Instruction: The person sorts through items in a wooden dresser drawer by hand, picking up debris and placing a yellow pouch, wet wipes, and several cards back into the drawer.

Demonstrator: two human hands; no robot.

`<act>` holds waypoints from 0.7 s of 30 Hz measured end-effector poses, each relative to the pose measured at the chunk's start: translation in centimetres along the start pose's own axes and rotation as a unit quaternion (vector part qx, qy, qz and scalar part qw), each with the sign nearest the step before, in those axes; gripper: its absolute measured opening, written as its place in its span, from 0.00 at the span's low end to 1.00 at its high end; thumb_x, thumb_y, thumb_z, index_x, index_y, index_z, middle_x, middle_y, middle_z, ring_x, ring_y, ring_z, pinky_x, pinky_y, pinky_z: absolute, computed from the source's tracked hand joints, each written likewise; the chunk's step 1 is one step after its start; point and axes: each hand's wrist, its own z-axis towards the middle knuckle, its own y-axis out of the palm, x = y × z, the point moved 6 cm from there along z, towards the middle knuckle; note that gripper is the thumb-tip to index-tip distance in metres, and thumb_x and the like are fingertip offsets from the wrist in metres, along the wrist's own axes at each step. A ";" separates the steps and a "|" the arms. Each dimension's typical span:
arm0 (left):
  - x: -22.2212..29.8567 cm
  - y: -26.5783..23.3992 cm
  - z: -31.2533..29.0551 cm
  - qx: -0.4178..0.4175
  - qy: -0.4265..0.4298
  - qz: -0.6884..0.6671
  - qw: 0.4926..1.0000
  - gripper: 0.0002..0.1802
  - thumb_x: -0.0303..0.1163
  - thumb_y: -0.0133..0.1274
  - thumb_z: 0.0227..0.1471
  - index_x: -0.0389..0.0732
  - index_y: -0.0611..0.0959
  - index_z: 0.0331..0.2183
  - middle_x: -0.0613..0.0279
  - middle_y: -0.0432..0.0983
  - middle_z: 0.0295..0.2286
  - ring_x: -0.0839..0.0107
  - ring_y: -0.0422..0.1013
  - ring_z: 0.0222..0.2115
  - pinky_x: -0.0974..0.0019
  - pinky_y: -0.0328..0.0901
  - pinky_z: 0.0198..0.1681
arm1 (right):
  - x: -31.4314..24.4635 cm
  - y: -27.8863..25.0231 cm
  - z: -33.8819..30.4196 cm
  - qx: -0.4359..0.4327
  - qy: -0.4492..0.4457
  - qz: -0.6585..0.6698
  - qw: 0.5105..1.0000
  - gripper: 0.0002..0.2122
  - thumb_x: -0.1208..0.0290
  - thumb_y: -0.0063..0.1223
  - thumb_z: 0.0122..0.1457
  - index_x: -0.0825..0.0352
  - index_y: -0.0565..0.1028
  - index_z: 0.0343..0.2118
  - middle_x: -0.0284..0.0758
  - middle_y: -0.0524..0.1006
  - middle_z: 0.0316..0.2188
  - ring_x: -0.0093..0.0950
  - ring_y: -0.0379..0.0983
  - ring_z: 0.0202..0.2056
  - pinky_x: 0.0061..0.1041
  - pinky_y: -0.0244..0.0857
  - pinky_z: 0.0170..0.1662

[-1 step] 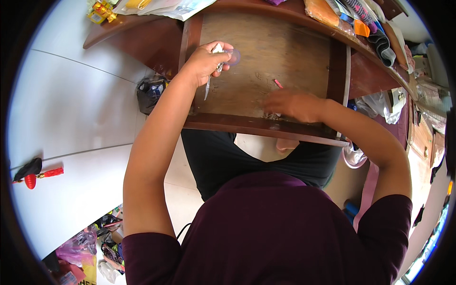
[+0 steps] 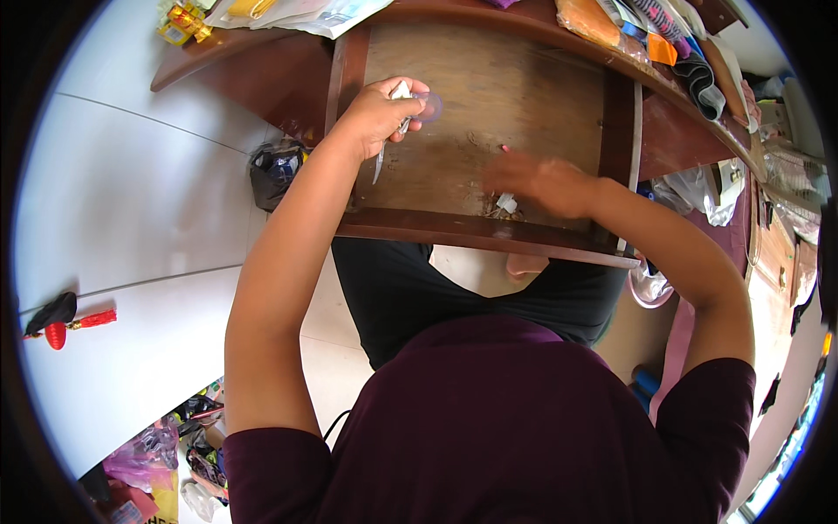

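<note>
A pulled-out wooden drawer [image 2: 489,74] lies in front of me, above my lap. Over its left side my left hand [image 2: 382,112] is closed on a small bunch: a crumpled white scrap [image 2: 401,91], a see-through purplish round piece [image 2: 430,106] and a thin pale strip [image 2: 378,168] hanging below. My right hand [image 2: 554,185] is over the front right of the drawer, its fingers smeared by motion. Beside those fingers, a small white piece [image 2: 505,203] lies among dark crumbs near the front wall. A small pinkish-red bit [image 2: 505,148] shows just beyond them, partly covered.
Papers [image 2: 297,16] and a gold-coloured ornament [image 2: 188,22] sit on the desk at the far left. Packets and folded cloth [image 2: 694,83] crowd its right. A dark plastic bag [image 2: 277,170] stands left of the drawer. Purple bags [image 2: 144,454] lie at the lower left.
My right hand has shifted slightly up and away from the drawer's front wall, uncovering the white piece and hiding more of the red bit. My left hand keeps its hold.
</note>
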 end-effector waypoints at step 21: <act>-0.3 2.4 0.0 -0.034 0.001 0.055 0.998 0.13 0.30 0.50 0.47 0.43 0.73 0.39 0.63 0.72 0.31 0.78 0.66 0.23 0.80 0.54 0.16 | 1.1 0.3 -1.8 -0.064 0.173 0.039 0.982 0.27 0.76 0.58 0.40 0.59 0.63 0.47 0.39 0.60 0.46 0.39 0.59 0.49 0.34 0.60 0.48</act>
